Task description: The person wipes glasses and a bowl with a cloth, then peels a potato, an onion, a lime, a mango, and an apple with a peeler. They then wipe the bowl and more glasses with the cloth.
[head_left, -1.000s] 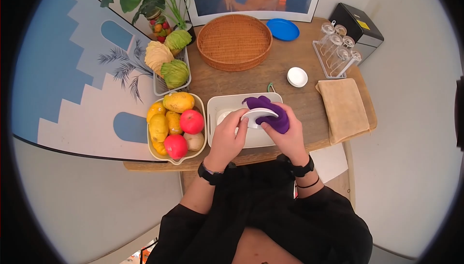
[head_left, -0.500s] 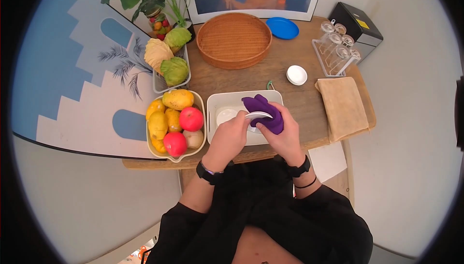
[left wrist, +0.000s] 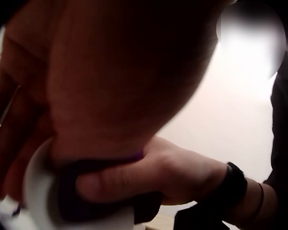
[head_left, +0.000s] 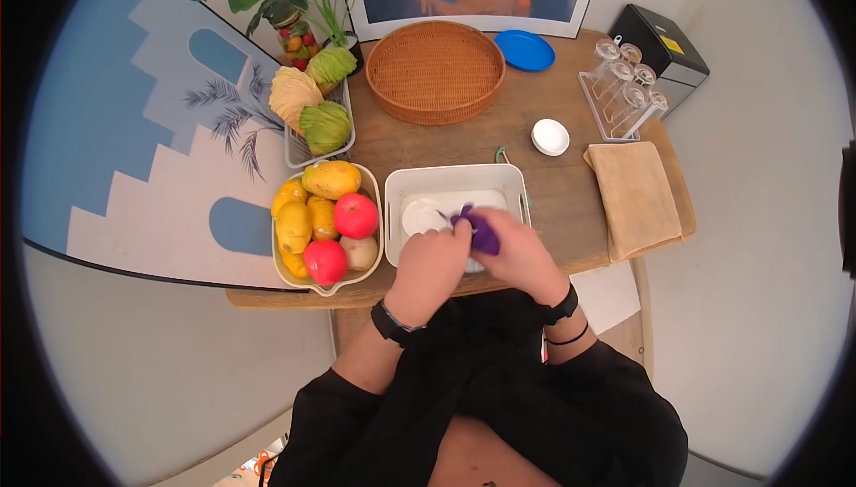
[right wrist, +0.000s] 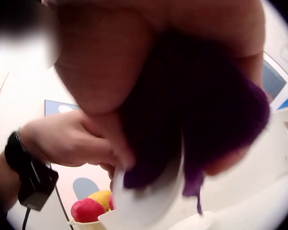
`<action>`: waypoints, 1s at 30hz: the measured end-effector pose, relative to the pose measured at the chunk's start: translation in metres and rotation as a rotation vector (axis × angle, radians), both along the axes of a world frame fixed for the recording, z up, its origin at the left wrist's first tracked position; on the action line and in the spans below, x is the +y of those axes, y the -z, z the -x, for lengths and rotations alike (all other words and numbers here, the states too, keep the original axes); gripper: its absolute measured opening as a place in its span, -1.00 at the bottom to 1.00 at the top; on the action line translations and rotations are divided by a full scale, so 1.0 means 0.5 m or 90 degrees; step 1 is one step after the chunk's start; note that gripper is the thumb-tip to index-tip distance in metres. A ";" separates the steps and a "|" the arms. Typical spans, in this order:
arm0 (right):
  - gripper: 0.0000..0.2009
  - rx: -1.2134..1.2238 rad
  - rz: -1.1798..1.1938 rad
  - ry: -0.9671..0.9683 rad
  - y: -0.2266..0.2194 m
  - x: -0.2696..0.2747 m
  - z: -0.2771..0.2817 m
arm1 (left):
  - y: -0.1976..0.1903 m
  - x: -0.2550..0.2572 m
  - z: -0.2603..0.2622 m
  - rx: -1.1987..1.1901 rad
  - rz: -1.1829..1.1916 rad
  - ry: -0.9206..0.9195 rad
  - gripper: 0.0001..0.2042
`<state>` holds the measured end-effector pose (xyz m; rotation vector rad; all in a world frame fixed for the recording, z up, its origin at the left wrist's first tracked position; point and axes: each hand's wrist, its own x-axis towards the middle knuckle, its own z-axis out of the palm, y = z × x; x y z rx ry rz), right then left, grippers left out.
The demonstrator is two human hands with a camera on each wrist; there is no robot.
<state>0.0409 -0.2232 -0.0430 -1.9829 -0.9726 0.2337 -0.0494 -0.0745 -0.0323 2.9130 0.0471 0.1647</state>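
Note:
Both hands meet over the front of a white rectangular tub [head_left: 519,185]. The right hand [head_left: 519,255] grips a purple cloth [head_left: 484,237], which is folded over both sides of a white dish [right wrist: 149,206] in the right wrist view. My left hand [head_left: 430,268] pinches the dish's edge; its fingers [right wrist: 116,155] show beside the cloth. In the left wrist view the dish [left wrist: 36,187] lies under the left hand, with the right thumb [left wrist: 98,186] pressing the dark cloth onto it. Another white dish [head_left: 423,217] lies inside the tub at its left.
Left of the tub stands a basket [head_left: 382,219] of fruit, with a crate [head_left: 297,159] of cabbages behind. Farther back are a wicker tray [head_left: 435,72] and blue plate [head_left: 525,51]. White bowls [head_left: 550,137], a glass rack [head_left: 615,137] and a tan cloth [head_left: 635,202] are rightward.
Both hands have dropped lower and nearer the body, turning the dish and cloth. The dish, plain in the earlier head views, is now mostly hidden by the hands there.

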 end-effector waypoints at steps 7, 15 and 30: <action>-0.49 0.148 -0.139 0.141 -0.002 0.008 0.007 | 0.011 0.024 -0.019 -0.181 0.351 -0.070 -0.92; -0.57 0.026 0.165 -0.098 -0.023 -0.002 0.001 | 0.010 -0.008 0.006 0.044 -0.006 0.077 -0.93; -0.56 0.077 0.009 0.004 -0.038 -0.021 -0.031 | -0.006 0.033 -0.023 -0.182 0.048 0.094 -0.76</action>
